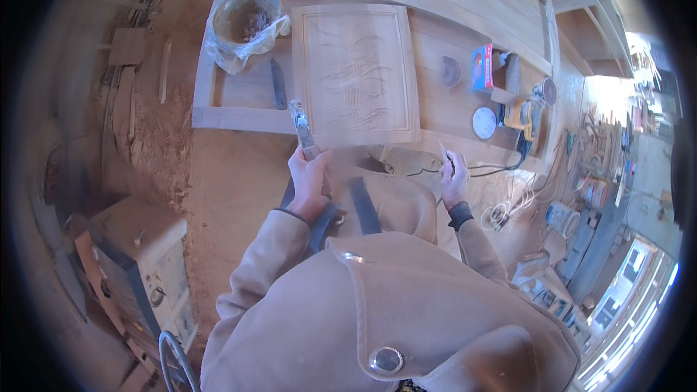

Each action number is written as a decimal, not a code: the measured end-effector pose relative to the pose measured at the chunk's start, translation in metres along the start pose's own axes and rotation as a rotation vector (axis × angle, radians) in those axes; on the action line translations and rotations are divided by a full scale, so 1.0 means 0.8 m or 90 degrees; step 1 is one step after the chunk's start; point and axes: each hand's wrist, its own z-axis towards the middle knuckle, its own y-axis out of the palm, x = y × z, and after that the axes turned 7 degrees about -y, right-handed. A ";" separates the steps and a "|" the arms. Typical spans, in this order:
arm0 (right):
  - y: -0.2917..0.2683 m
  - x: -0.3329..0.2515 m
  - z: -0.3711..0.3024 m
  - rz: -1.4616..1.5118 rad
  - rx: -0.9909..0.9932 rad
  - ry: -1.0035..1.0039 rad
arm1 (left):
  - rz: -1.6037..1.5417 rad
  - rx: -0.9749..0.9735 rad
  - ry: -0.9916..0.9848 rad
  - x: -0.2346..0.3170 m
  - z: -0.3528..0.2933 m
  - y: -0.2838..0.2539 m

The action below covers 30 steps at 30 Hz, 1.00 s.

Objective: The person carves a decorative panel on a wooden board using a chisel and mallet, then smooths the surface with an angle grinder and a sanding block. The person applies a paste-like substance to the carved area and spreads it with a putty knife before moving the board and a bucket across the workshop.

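My left hand point(309, 183) is closed round the handle of a putty knife point(302, 128), its tip smeared with pale, lumpy paste. The tip points away from me, beside the near left corner of a carved wooden panel point(356, 76). That panel lies flat, with raised carving inside a framed border. My right hand point(454, 178) is raised off the panel's near right corner. Its fingers pinch a thin, pale, pointed piece point(443, 152), whose kind I cannot make out. A bowl point(250, 20) lined with crumpled plastic sits at the far left, with brownish paste inside.
The panel rests on a larger wooden frame point(247, 117). A dark flat strip point(278, 83) lies left of it. To the right are a sanding disc point(451, 71), a red-and-blue box point(482, 67) and a yellow corded sander point(524, 117). A dusty cabinet point(138, 247) stands at lower left.
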 end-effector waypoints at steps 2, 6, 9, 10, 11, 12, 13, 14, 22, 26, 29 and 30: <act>0.020 0.001 -0.037 0.012 0.048 0.064 | 0.017 -0.037 -0.004 0.007 0.004 -0.022; 0.065 0.014 -0.129 0.033 0.131 0.259 | 0.124 -0.088 -0.043 0.011 0.005 -0.050; 0.091 0.034 -0.217 -0.120 0.132 0.292 | 0.164 -0.140 -0.138 0.008 -0.006 -0.064; 0.096 0.042 -0.247 -0.194 0.111 0.288 | 0.171 -0.154 -0.162 0.006 -0.009 -0.070; 0.099 0.049 -0.275 -0.216 0.037 0.368 | 0.177 -0.168 -0.183 0.004 -0.012 -0.074; 0.101 0.055 -0.302 -0.233 -0.042 0.451 | 0.189 -0.183 -0.180 0.002 -0.012 -0.078; 0.104 0.060 -0.327 -0.246 -0.124 0.530 | 0.200 -0.198 -0.176 -0.001 -0.011 -0.082; 0.104 0.063 -0.349 -0.293 -0.219 0.519 | 0.200 -0.215 -0.170 -0.005 -0.010 -0.086; 0.154 -0.028 -0.275 0.146 -0.173 0.358 | 0.482 -0.415 0.101 -0.060 -0.018 -0.097; 0.182 -0.148 -0.206 0.647 -0.052 0.398 | 0.450 -0.376 0.006 -0.086 -0.046 -0.087; 0.199 -0.185 -0.185 0.841 -0.005 0.397 | 0.484 -0.354 -0.006 -0.096 -0.066 -0.089; 0.208 -0.191 -0.181 0.834 0.032 0.365 | 0.520 -0.354 0.014 -0.096 -0.069 -0.091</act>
